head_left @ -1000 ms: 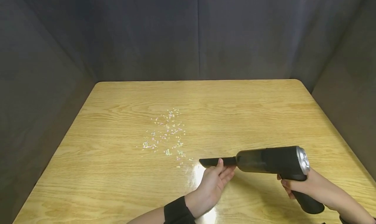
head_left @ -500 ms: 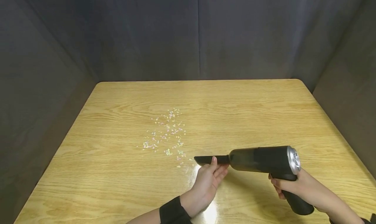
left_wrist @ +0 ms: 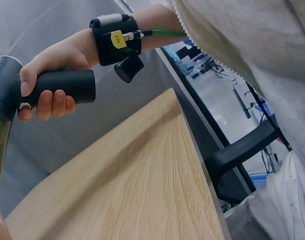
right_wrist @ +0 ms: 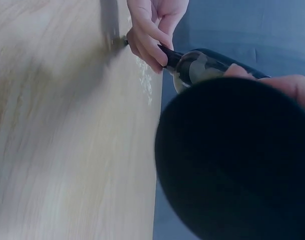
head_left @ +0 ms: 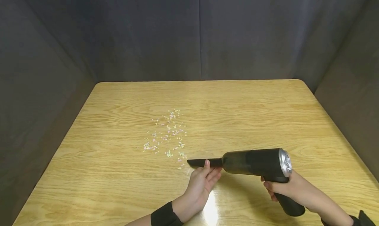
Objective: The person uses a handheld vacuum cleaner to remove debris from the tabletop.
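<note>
My right hand [head_left: 291, 188] grips the handle of a black handheld vacuum cleaner [head_left: 254, 162], thumb and fingers wrapped round it, as the left wrist view shows of the right hand [left_wrist: 62, 57]. The vacuum lies about level above the table, pointing left. My left hand [head_left: 196, 189] holds its slim nozzle [head_left: 197, 162], thumb over the near side and fingers beneath. Pastel paper bits [head_left: 169, 154] lie scattered to the left of the nozzle, whose tip is beside the nearest of them. In the right wrist view, the handle's base [right_wrist: 237, 160] hides much of the scene.
The wood-grain table [head_left: 97, 173] has dark grey curtains [head_left: 148, 38] behind it and at both sides. A chair armrest [left_wrist: 242, 150] stands by the table's edge in the left wrist view, near the person's light clothing [left_wrist: 262, 45].
Both hands have moved left together with the vacuum, bringing the nozzle tip up to the nearest paper bits. A few bits at the right end are no longer visible by the tip.
</note>
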The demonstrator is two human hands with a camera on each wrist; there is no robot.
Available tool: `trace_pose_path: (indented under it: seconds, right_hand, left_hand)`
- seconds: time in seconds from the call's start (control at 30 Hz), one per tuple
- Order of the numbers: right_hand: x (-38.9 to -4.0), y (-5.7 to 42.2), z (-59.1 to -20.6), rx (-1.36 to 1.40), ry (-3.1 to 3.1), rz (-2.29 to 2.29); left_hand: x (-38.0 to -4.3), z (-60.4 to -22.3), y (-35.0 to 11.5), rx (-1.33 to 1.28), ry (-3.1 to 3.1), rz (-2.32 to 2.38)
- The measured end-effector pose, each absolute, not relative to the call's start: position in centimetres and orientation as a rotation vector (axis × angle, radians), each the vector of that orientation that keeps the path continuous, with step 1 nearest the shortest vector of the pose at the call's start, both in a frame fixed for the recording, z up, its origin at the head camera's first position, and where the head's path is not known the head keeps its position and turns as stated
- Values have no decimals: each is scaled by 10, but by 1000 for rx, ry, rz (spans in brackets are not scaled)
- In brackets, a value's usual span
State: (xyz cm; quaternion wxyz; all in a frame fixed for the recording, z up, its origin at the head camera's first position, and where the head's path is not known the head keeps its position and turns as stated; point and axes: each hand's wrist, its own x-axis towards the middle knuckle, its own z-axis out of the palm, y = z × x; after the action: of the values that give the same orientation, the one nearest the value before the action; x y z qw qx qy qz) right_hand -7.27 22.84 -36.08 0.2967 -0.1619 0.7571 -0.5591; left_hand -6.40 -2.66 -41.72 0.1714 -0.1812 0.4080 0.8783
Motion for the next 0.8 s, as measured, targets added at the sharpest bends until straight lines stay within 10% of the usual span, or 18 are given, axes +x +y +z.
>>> trace_pose_path:
  seconds: [0.8]
  right_hand:
    - [-65,202,-363,-494,2102,-1496]
  left_hand:
    - [-63,-415,-48,-559,1167,2509]
